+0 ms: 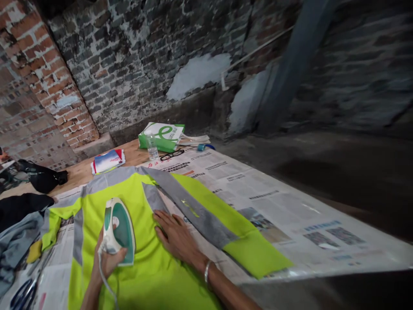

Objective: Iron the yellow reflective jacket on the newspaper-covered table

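Note:
My left hand (108, 262) is shut around the handle of a white and teal steam iron (118, 232), which rests on a hi-vis yellow jacket (142, 258) with grey reflective bands. A cord (105, 275) trails down from the iron's rear. My right hand (176, 239) lies flat with spread fingers on the jacket, next to a grey reflective strip. A silver bangle (207, 272) circles my right wrist. One jacket sleeve (254, 254) stretches out to the right across newspaper sheets (274, 202).
A wooden table (80, 172) carries the newspaper, a green and white bag (161, 136), a water bottle (152, 147), black glasses (172, 155) and a folded packet (108, 161). Dark clothing (19, 211) and scissors (24, 295) lie at left. Brick walls stand behind.

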`<state>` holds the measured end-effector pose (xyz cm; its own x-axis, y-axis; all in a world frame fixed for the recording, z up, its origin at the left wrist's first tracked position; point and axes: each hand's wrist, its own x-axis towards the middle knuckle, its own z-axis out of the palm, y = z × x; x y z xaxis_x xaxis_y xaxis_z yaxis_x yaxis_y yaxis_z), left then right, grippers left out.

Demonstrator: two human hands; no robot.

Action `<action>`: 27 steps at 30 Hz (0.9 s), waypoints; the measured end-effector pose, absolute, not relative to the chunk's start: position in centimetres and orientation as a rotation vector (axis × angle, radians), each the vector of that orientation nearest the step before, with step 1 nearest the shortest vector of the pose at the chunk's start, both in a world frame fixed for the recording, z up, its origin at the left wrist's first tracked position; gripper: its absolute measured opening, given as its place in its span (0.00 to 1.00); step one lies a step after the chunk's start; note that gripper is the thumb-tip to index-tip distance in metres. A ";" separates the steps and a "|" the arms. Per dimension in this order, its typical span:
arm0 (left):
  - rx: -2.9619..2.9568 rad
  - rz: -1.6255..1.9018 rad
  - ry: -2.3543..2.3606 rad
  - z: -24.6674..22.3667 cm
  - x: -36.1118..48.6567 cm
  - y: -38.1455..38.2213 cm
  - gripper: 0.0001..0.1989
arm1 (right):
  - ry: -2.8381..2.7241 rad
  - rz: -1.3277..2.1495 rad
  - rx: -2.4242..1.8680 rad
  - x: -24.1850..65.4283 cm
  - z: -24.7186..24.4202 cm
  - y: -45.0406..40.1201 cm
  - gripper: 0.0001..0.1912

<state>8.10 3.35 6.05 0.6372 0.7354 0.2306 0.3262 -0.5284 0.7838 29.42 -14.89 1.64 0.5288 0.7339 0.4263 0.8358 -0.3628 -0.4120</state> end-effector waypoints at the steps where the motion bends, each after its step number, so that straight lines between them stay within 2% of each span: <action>1: 2.114 0.733 0.811 6.7 9.2 4.2 0.36 | -1.266 -0.214 -2.182 29.4 1.7 -14.9 0.24; 9: 1.928 0.961 0.840 10.2 18.7 10.5 0.30 | -1.266 -0.120 -2.211 29.3 2.9 -14.8 0.25; 12: 1.922 0.961 0.850 10.1 17.3 10.0 0.29 | -1.263 -0.113 -2.216 29.4 3.2 -14.8 0.25; 21: 2.094 0.646 0.852 7.4 4.1 5.3 0.32 | -1.259 -0.138 -2.165 29.6 2.0 -15.2 0.25; 27: 2.022 0.807 0.904 8.7 7.7 7.2 0.31 | -1.262 -0.126 -2.146 29.6 1.4 -15.3 0.26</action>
